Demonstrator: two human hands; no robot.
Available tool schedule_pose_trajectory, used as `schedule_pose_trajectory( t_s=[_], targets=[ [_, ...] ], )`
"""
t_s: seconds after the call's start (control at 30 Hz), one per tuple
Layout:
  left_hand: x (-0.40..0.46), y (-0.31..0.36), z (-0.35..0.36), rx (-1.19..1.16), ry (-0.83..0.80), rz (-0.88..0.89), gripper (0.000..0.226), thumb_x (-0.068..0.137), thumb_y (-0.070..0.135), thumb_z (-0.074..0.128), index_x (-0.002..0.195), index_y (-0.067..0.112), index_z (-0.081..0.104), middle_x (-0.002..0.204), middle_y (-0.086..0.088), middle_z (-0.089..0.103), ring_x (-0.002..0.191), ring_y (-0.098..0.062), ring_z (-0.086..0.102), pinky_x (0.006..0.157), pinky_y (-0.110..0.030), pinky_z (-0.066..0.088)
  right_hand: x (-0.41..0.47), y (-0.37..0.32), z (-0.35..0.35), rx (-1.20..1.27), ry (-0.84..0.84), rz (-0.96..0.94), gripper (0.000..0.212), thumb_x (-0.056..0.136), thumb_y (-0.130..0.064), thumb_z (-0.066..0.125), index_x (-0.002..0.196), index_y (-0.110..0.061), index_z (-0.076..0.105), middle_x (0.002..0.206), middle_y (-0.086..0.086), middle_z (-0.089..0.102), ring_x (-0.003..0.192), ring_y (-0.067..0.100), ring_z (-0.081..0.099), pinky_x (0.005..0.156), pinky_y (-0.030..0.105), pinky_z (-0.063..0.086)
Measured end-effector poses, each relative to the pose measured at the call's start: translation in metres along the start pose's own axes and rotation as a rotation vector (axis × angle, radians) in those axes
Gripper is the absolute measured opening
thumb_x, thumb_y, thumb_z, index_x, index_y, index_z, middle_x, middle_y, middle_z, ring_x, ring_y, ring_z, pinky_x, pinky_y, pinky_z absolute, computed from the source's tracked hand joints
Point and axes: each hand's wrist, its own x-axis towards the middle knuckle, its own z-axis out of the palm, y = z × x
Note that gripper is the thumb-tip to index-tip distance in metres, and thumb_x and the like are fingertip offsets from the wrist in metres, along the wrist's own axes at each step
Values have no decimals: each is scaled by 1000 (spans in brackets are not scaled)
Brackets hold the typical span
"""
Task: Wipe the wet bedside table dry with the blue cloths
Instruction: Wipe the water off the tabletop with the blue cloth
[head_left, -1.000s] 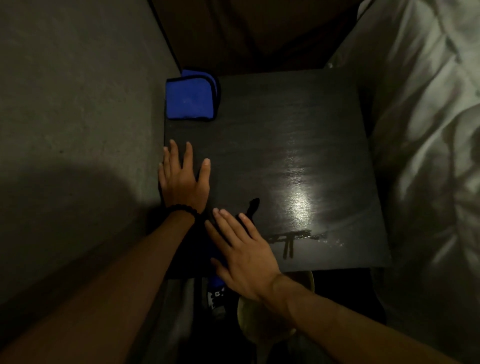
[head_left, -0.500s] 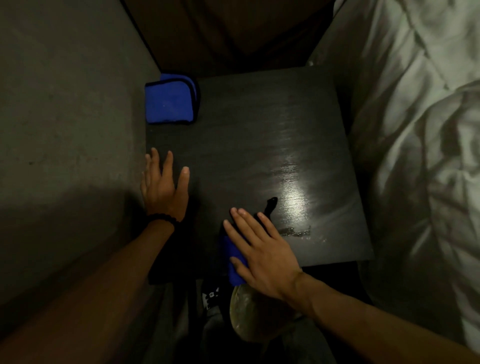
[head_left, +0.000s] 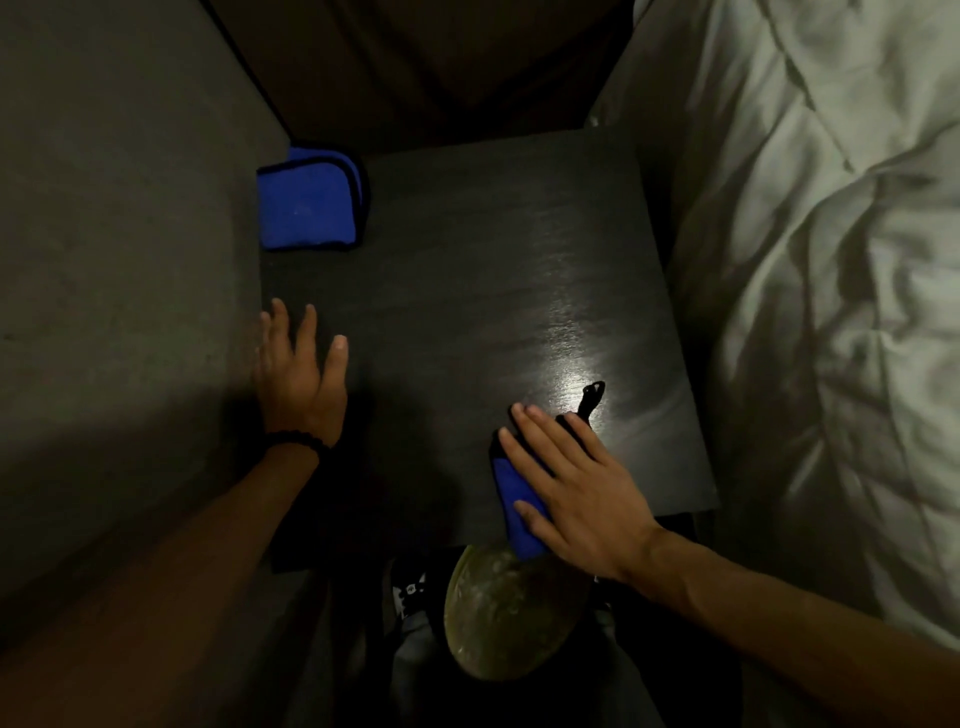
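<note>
Head view: right hand (head_left: 574, 488), fingers straight, presses a blue cloth (head_left: 514, 506) flat at the worktop's (head_left: 493, 260) near edge; unwiped sheen lies just beyond the fingertips. Left hand (head_left: 298, 376) rests flat, holding nothing.

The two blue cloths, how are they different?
The folded cloth lies untouched at the bedside table's far left corner; the wiping cloth sits at the near edge, pressed under the right hand. The folded cloth shows whole; the wiping cloth is mostly covered. Both are blue with dark edging.

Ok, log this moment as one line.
right hand presses blue cloth | left hand flat on bedside table | spare cloth far-left corner
</note>
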Motion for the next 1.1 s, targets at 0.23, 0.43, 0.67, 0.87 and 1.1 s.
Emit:
schedule_pose_trajectory(
  t_s=[0.23, 0.43, 0.67, 0.87, 1.1],
  targets=[
    [0, -2, 1, -30, 21, 41, 64, 90, 52, 26, 139, 12, 35, 152, -17, 17, 139, -29, 11, 112, -47, 13, -14, 25, -1, -25, -22, 8, 71, 103, -52, 32, 161, -14, 20, 170, 11, 10, 157, 23, 6, 125, 48, 15],
    [1, -3, 2, 0, 16, 50, 64, 90, 51, 27, 139, 11, 35, 151, -18, 17, 139, -30, 11, 112, -48, 14, -24, 47, -2, -59, -1, -38, 72, 102, -52, 32, 161, -13, 20, 169, 14, 13, 157, 25, 9, 126, 45, 7],
    [1, -3, 2, -10, 41, 67, 65, 89, 50, 27, 138, 8, 37, 150, -20, 19, 139, -31, 12, 111, -42, 12, -38, 88, -7, -143, -62, -159, 70, 104, -54, 26, 162, -16, 14, 170, 13, 9, 157, 26, 6, 125, 46, 6],
    [1, -4, 3, -18, 26, 53, 66, 89, 53, 25, 139, 10, 35, 152, -17, 16, 140, -28, 9, 111, -39, 7, -44, 79, -25, -152, -62, -100, 74, 95, -47, 40, 161, -18, 23, 169, 13, 14, 156, 29, 11, 124, 48, 10],
    [2, -3, 3, 36, 22, 47, 64, 89, 50, 28, 138, 9, 36, 150, -20, 20, 138, -32, 14, 111, -46, 13, -52, -31, -26, 244, 61, 797, 89, 94, -49, 39, 159, 1, 4, 165, 29, -6, 154, 38, -9, 125, 44, -11]
  ],
)
